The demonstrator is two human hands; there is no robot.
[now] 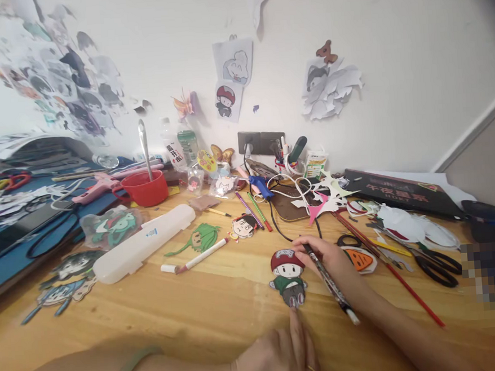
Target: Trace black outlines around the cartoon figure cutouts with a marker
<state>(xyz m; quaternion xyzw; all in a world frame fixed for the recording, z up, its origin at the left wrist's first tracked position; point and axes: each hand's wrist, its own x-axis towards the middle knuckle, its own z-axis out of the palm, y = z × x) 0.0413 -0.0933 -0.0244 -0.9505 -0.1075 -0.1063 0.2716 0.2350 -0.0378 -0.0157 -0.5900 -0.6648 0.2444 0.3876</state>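
**Pen in the right hand, fingertip at a paper doll's feet**

On the bare front of a pale wooden tabletop (pixel 230 300) lies a red-capped paper doll (pixel 289 284), flat, cap toward the wall (pixel 165 44). Just right of the doll, the right hand (pixel 327 262) has its fingers closed around a black-and-white patterned pen (pixel 335 290), one end beside the cap, the white end slanting toward the viewer. The left hand (pixel 280 355), on the doll's near side, is partly folded with its index finger reaching the feet; whether its palm holds anything, I cannot tell.

Left of the doll are a white marker (pixel 205 254), a leafy green cutout (pixel 200 237) and, farther off, a long translucent pencil case (pixel 145 243). Beyond that case stands a red mug (pixel 146 190) with a spoon (pixel 143 147) upright in it, near a blue surface (pixel 70 223) heaped with papers and scissors. Right of the doll are a carrot cutout (pixel 358 259) and black-handled scissors (pixel 437 267). Beyond the doll sit a blue glue gun (pixel 261 185) and tangled cables. The wall behind bears a dark power socket (pixel 250 142), two pinned drawings (pixel 235 62) and clusters of cutouts on either side.
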